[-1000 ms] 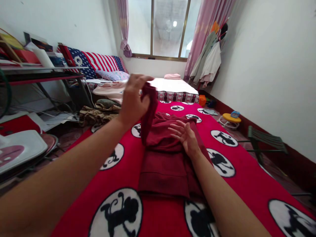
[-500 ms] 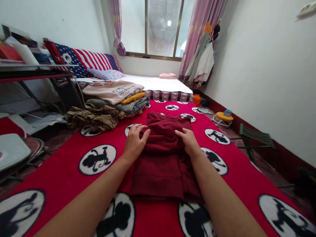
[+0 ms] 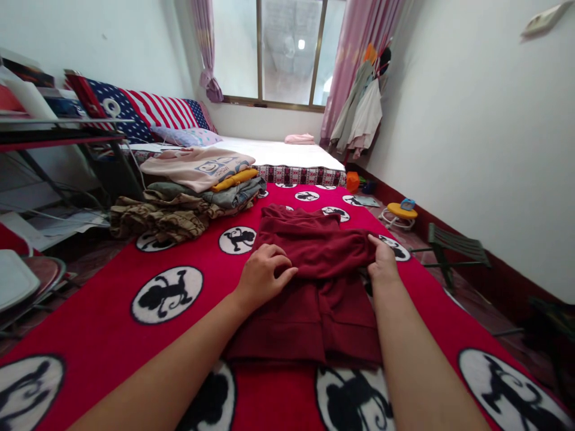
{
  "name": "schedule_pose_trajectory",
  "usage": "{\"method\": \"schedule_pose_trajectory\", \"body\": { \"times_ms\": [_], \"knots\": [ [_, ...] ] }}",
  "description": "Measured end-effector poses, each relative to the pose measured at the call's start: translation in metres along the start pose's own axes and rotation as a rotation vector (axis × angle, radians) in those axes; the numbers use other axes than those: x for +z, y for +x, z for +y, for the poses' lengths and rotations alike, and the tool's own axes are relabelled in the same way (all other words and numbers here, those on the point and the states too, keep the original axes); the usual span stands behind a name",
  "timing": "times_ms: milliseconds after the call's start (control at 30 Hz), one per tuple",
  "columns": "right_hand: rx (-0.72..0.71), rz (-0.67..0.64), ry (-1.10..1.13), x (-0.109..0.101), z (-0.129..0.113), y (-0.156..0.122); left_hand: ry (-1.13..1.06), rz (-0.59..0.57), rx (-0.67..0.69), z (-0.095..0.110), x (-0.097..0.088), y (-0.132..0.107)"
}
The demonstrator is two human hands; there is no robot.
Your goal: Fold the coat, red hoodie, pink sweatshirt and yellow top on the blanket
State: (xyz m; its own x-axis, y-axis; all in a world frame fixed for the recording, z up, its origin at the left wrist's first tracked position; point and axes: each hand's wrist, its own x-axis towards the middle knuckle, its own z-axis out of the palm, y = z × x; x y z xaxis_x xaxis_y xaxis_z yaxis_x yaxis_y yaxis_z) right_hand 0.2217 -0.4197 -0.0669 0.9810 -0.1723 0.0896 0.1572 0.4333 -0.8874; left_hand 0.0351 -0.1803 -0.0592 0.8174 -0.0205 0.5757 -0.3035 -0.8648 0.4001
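A dark red fleece garment point(image 3: 309, 317) lies folded on the red rug point(image 3: 108, 299), which has white circles with black monkey figures. My left hand point(image 3: 265, 278) grips the garment's left side, fingers curled over a folded layer. My right hand point(image 3: 383, 261) holds the right end of the same layer, which runs across the garment's middle. The upper part of the garment point(image 3: 299, 220) sticks out beyond the fold. Below the fold, several thick layers lie flat.
A stack of folded clothes point(image 3: 193, 191) lies on the rug's far left, with camouflage cloth beneath. Behind it stands a mattress point(image 3: 287, 152). A metal shelf point(image 3: 63, 134) is at left; a yellow stool point(image 3: 399, 214) and green folding chair point(image 3: 453, 248) are at right.
My left hand has come down from holding a strip of the garment up. Both hands now hold a layer folded across it. The view has shifted, showing more of the clothes stack.
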Motion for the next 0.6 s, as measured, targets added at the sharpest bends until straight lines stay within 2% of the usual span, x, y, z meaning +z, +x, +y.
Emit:
{"method": "schedule_pose_trajectory", "body": {
  "times_ms": [67,133,200,233,267,333,400,467,600],
  "knots": [
    [-0.118,0.137,-0.213,0.006,-0.002,-0.008,0.063,-0.048,0.031,0.004,0.001,-0.003],
    [-0.365,0.217,-0.527,0.017,-0.009,-0.018,0.114,-0.075,0.037,0.005,0.002,-0.005],
    [-0.629,0.162,-0.801,0.033,-0.013,-0.030,0.147,-0.099,0.035,0.005,0.003,-0.006],
    [-0.694,0.059,-0.861,0.044,-0.013,-0.036,0.158,-0.114,0.035,0.005,0.004,-0.006],
    [-0.688,-0.081,-0.857,0.055,-0.012,-0.041,0.167,-0.129,0.036,0.004,0.004,-0.006],
    [-0.564,-0.367,-0.821,0.078,-0.004,-0.050,0.179,-0.152,0.040,0.003,0.006,-0.006],
    [-0.450,-0.550,-0.848,0.102,0.006,-0.054,0.184,-0.162,0.048,0.001,0.007,-0.007],
    [-0.437,-0.605,-0.952,0.123,0.013,-0.052,0.183,-0.167,0.066,-0.001,0.008,-0.007],
    [-0.528,-0.598,-1.222,0.156,0.016,-0.045,0.183,-0.171,0.096,-0.002,0.010,-0.007]
  ]
}}
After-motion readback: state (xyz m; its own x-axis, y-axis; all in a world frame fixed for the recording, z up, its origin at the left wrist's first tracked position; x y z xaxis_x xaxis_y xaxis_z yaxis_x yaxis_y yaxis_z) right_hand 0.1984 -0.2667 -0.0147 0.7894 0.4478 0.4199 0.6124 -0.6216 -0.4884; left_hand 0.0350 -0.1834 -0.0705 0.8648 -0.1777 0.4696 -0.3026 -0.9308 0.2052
